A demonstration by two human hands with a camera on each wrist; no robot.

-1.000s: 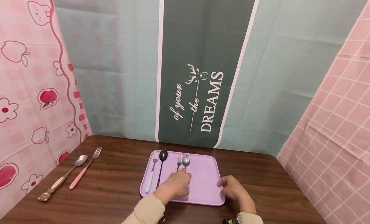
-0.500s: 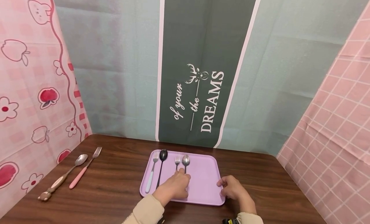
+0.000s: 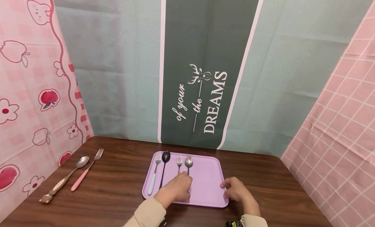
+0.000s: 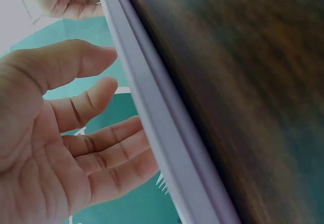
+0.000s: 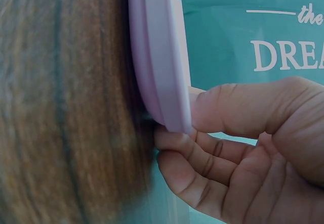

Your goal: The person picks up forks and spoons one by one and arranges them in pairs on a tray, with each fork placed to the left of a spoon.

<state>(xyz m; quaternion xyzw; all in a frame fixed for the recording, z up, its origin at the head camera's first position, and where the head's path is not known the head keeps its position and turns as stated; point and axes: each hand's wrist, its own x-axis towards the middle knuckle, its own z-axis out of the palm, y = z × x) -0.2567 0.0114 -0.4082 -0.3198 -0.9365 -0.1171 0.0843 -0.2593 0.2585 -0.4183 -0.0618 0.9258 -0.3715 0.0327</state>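
On a lilac tray [image 3: 205, 175] lie two forks and two spoons. My left hand [image 3: 178, 187] reaches over the tray's middle, covering the lower parts of a fork [image 3: 179, 161] and a metal spoon [image 3: 188, 162]. In the left wrist view, its thumb and loosely bent fingers [image 4: 109, 153] stand apart, with nothing visible between thumb and forefinger; the fingertips are hidden behind the tray's rim. My right hand [image 3: 236, 190] pinches the tray's right edge, thumb on the rim and fingers beneath. A white-handled fork [image 3: 154, 175] and a black spoon [image 3: 165, 158] lie along the tray's left side.
Further left on the dark wooden table [image 3: 117, 188] lie a spoon with a bear-ended brown handle [image 3: 60, 185] and a pink-handled fork [image 3: 85, 176]. A printed cloth [image 3: 202, 90] hangs behind the table, with pink cloths at both sides.
The middle fork has shifted slightly left, away from the metal spoon, and my left hand has moved a little left with it. The right hand and tray stay put.
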